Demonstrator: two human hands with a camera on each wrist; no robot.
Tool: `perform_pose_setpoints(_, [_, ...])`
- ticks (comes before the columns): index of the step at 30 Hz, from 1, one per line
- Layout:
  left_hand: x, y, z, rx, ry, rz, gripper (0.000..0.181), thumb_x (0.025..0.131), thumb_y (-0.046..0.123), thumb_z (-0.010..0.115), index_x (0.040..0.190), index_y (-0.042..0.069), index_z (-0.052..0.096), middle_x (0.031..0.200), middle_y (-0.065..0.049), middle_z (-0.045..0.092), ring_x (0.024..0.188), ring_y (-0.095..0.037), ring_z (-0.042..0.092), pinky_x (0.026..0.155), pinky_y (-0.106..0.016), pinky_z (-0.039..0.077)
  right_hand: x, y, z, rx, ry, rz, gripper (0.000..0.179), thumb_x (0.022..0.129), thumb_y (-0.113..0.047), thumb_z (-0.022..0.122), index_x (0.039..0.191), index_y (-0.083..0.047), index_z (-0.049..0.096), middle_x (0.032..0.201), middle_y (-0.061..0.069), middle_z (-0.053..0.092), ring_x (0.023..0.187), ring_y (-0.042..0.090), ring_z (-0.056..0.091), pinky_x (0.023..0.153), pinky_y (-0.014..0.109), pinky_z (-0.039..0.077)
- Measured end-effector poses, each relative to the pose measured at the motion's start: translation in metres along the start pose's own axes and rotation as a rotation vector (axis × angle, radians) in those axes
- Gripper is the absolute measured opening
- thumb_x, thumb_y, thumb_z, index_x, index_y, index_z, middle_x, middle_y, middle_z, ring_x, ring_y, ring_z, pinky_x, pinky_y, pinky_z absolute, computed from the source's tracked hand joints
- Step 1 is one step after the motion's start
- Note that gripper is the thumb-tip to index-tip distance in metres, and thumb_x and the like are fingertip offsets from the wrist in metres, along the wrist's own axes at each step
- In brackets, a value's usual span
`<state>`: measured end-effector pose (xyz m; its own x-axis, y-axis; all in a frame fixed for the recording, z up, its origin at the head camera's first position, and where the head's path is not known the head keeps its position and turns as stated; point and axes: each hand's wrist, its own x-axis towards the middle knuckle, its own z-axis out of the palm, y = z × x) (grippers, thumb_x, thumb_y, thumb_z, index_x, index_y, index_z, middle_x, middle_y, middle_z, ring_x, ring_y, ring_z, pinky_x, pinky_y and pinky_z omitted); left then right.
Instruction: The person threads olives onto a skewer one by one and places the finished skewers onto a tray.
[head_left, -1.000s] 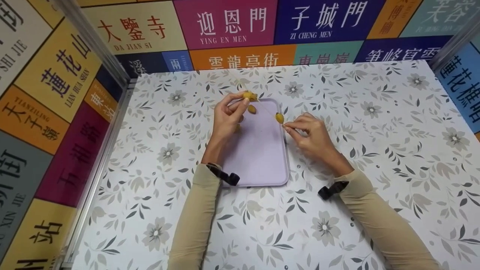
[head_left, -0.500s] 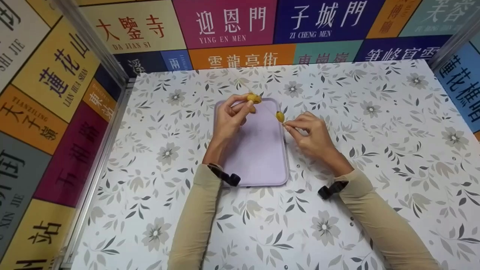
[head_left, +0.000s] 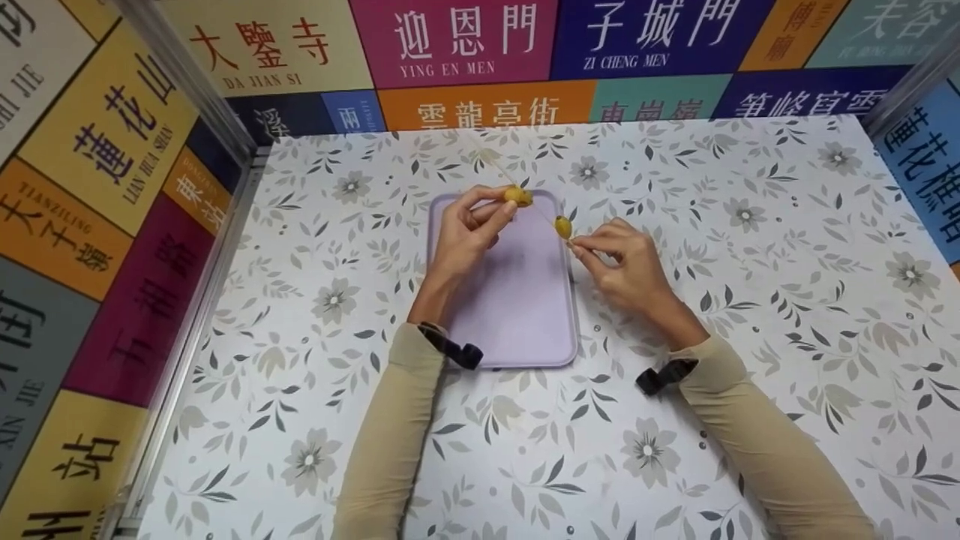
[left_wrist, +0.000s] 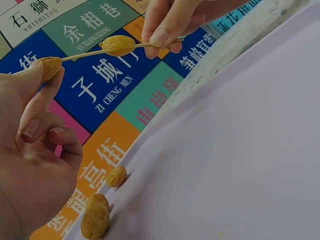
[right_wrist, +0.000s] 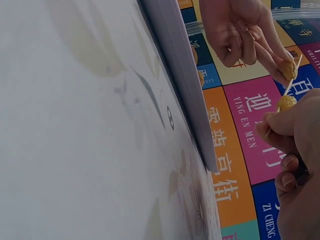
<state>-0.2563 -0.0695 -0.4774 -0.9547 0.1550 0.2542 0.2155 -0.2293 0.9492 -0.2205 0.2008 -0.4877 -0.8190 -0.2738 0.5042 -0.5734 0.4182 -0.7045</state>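
Observation:
A thin wooden skewer (left_wrist: 80, 55) spans the space between both hands above the tray. My right hand (head_left: 622, 262) pinches its near end between thumb and fingertips. Just beyond those fingertips, a wrinkled yellow dried fruit (left_wrist: 118, 45) is threaded on the stick. My left hand (head_left: 466, 231) pinches a second dried fruit (left_wrist: 51, 69) between thumb and forefinger, farther along the skewer. Past this fruit, the skewer's far end sticks out in the right wrist view. Beneath the hands lies a pale purple tray (head_left: 517, 315).
Several loose dried fruits (left_wrist: 95, 220) lie on the tray along one side in the left wrist view, hidden behind the left hand in the head view. A flower-patterned cloth (head_left: 337, 450) covers the table. Colourful lettered panels (head_left: 465, 45) stand behind and at both sides.
My left hand has moved a little to the right with its dried fruit, closer to my right hand. The right hand keeps its pinch on the skewer and has hardly moved.

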Motion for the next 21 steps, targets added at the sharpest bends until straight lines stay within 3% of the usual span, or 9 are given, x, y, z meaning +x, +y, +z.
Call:
perform_pose_setpoints(7, [0.0018, -0.0003, -0.0006, 0.000, -0.021, -0.014, 0.017, 0.103, 0.009, 0.075, 0.119, 0.006, 0.074, 0.113, -0.009, 0.084, 0.057, -0.006, 0.046, 0.050, -0.022, 0.030, 0.0019, -0.0014, -0.0014, -0.003, -0.005, 0.019, 0.016, 0.095, -0.003, 0.082, 0.110, -0.005, 0.085, 0.091, 0.009, 0.081, 0.077, 0.024, 0.056, 0.069, 0.023, 0.042])
perform_pose_setpoints(10, [0.0026, -0.0003, 0.0007, 0.008, -0.036, 0.003, 0.018, 0.103, 0.008, 0.075, 0.120, 0.004, 0.074, 0.116, -0.012, 0.083, 0.062, -0.005, 0.056, 0.050, -0.021, 0.030, 0.0023, -0.0022, -0.0018, 0.002, 0.007, 0.015, 0.013, 0.096, -0.005, 0.082, 0.108, -0.005, 0.086, 0.089, 0.008, 0.079, 0.076, 0.024, 0.053, 0.069, 0.027, 0.041])
perform_pose_setpoints(14, [0.0020, -0.0013, 0.0019, 0.014, -0.051, 0.018, 0.019, 0.102, 0.005, 0.074, 0.121, 0.000, 0.073, 0.118, -0.015, 0.082, 0.095, -0.012, 0.078, 0.056, -0.020, 0.038, 0.0018, -0.0023, -0.0016, 0.008, 0.016, -0.003, 0.011, 0.097, -0.007, 0.082, 0.107, -0.006, 0.087, 0.085, 0.006, 0.077, 0.075, 0.023, 0.050, 0.069, 0.030, 0.039])
perform_pose_setpoints(17, [0.0015, -0.0025, 0.0021, 0.000, -0.065, 0.017, 0.020, 0.102, 0.003, 0.074, 0.122, -0.001, 0.073, 0.121, -0.017, 0.081, 0.113, -0.020, 0.079, 0.065, -0.019, 0.046, 0.0012, -0.0026, -0.0015, 0.013, 0.019, -0.007, 0.011, 0.097, -0.007, 0.082, 0.106, -0.007, 0.087, 0.085, 0.005, 0.077, 0.075, 0.022, 0.050, 0.069, 0.031, 0.039])
perform_pose_setpoints(21, [0.0010, -0.0028, 0.0024, -0.003, -0.075, 0.012, 0.021, 0.101, 0.003, 0.075, 0.122, -0.001, 0.073, 0.123, -0.018, 0.080, 0.115, -0.023, 0.079, 0.077, -0.021, 0.055, 0.0011, -0.0037, -0.0018, 0.015, 0.017, -0.001, 0.011, 0.097, -0.007, 0.081, 0.107, -0.008, 0.087, 0.085, 0.004, 0.078, 0.075, 0.028, 0.051, 0.068, 0.032, 0.039])
